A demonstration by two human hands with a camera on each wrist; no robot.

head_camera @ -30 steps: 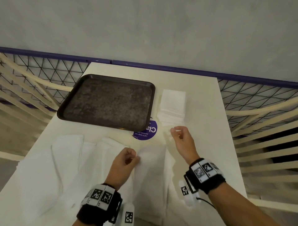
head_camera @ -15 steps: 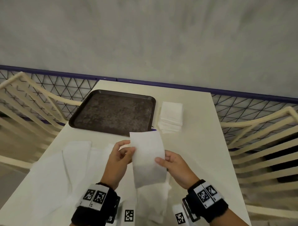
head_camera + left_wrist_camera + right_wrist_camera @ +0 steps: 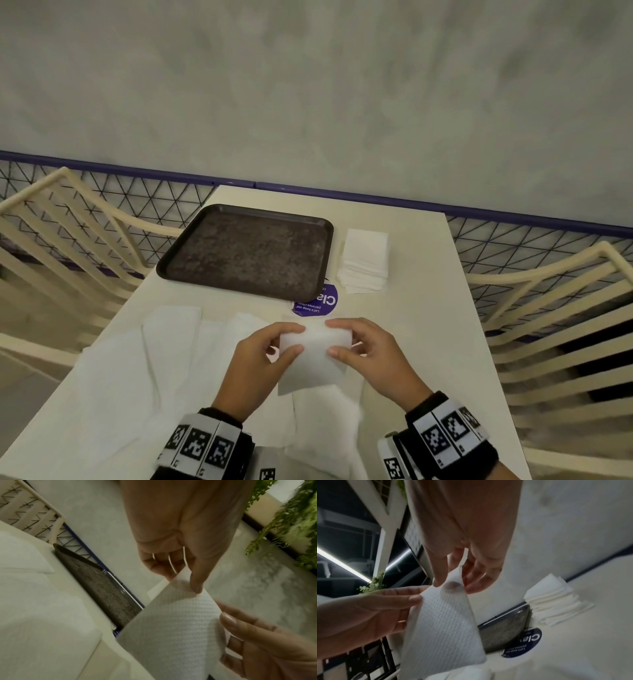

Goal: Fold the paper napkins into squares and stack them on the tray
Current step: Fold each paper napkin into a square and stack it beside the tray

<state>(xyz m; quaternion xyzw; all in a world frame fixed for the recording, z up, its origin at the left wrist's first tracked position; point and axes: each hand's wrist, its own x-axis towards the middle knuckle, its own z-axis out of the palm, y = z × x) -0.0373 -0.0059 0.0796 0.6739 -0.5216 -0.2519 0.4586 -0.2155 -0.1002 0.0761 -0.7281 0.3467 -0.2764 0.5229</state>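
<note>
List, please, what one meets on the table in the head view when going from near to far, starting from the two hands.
Left hand and right hand pinching the napkin → purple sticker → dark tray, with the stack of folded napkins to its right → purple rail.

A cream table (image 3: 404,342) stands against a grey wall (image 3: 308,85), cream slatted chairs (image 3: 561,329) beside it.

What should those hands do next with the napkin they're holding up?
Probably carry the napkin forward and lay it on the tray. The left hand and right hand pinch its top corners, it already looks folded roughly square, and the tray holds no napkins yet.
</note>
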